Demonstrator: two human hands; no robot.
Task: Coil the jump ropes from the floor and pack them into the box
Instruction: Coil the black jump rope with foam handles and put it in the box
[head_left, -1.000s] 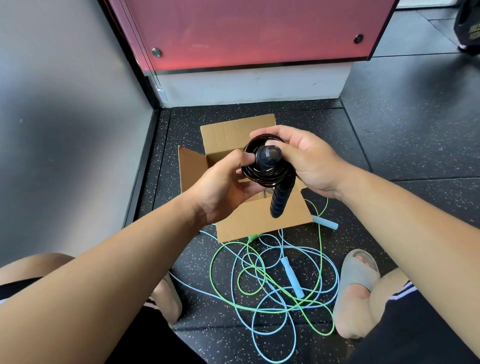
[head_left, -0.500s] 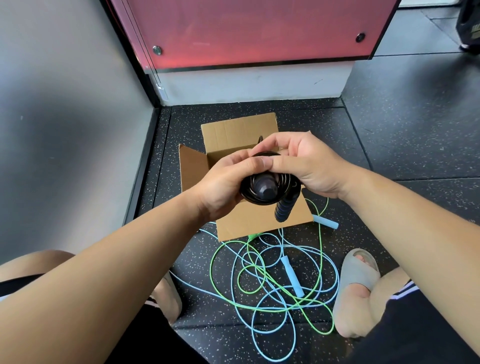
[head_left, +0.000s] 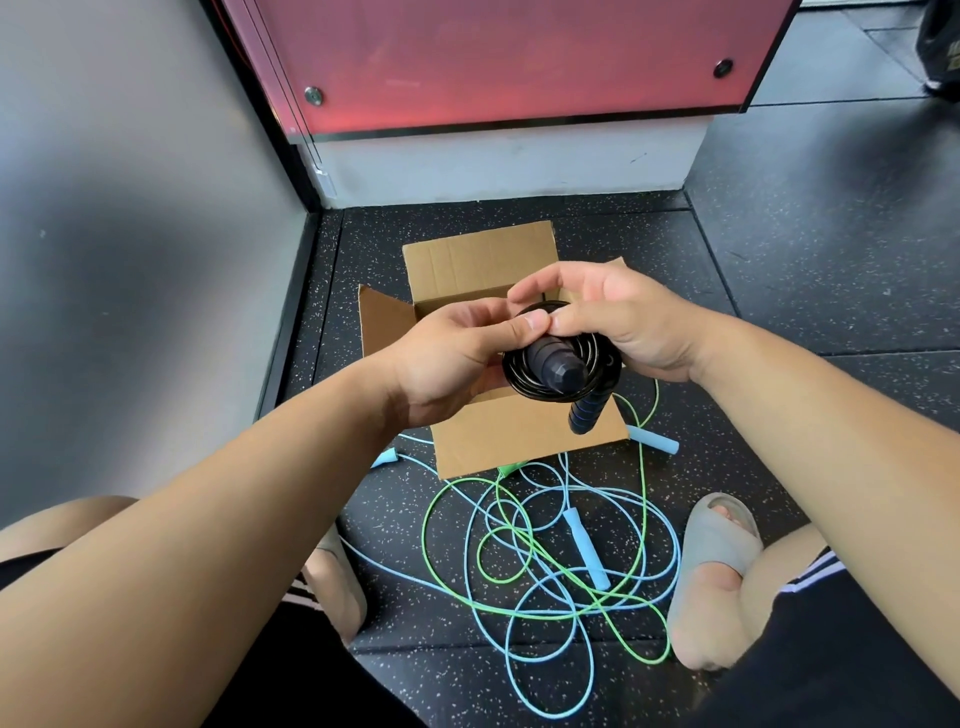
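The black jump rope (head_left: 524, 382) is wound into a small tight coil and is held in the air over the open cardboard box (head_left: 519, 436), between both hands. The left hand (head_left: 447, 358) grips the left side of the coil, with the thumb lying on the top edge. The right hand (head_left: 623, 322) holds the right side from above, and its thumb tip meets the left thumb. One black handle (head_left: 558, 366) sticks out through the middle of the coil toward the camera, and the second handle (head_left: 589, 413), with blue rings, hangs down in front of the box's near flap. The hands and the coil cover most of the box opening, so its inside cannot be seen. The box stands on the dark speckled floor (head_left: 779, 286) with its flaps spread outward. Just in front of it lies a tangle of light blue and green ropes (head_left: 550, 587), and a light blue handle (head_left: 587, 551) rests in the middle of it. One more light blue handle (head_left: 654, 440) lies beside the box's right corner. A grey sandal (head_left: 717, 551) is to the right of the tangle. A grey wall (head_left: 130, 260) is on the left and a red panel (head_left: 493, 62) behind the box.
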